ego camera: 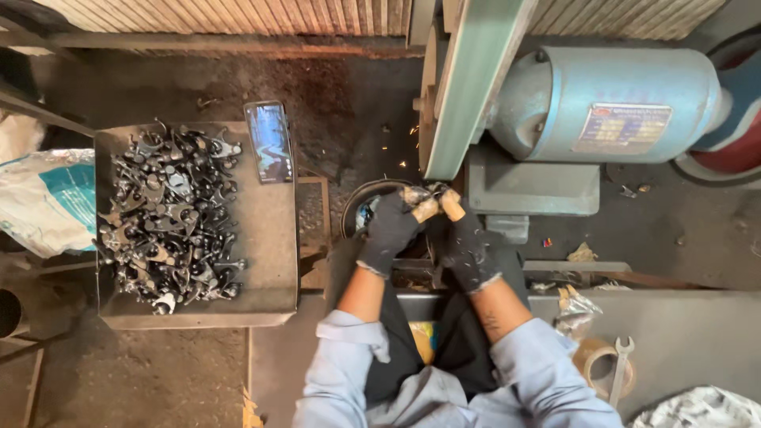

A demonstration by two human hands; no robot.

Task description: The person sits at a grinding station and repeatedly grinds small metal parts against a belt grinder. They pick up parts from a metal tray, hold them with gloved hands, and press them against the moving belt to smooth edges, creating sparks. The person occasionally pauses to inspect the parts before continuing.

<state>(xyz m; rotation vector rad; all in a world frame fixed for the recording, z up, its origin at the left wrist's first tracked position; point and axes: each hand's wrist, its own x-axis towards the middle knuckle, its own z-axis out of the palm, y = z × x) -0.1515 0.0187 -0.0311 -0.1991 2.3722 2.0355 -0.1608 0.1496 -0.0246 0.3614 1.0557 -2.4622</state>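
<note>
Workpiece, a small metal part, is held at the edge of the grinding wheel, where sparks fly. Head view: left hand and right hand, both in dark gloves, have their grip clenched on it. Metal tray of dark forged parts sits left, with a phone propped at its rim. Blue motor sits right.

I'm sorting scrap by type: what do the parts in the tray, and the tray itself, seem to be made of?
The small forked parts look like dark bare metal, probably forged or cast steel: dull grey-black with a few shiny glints. The tray looks like plain sheet steel, flat, grey and scuffed, with folded edges. The gloves on the left hand and right hand seem dark knitted fabric.
</note>
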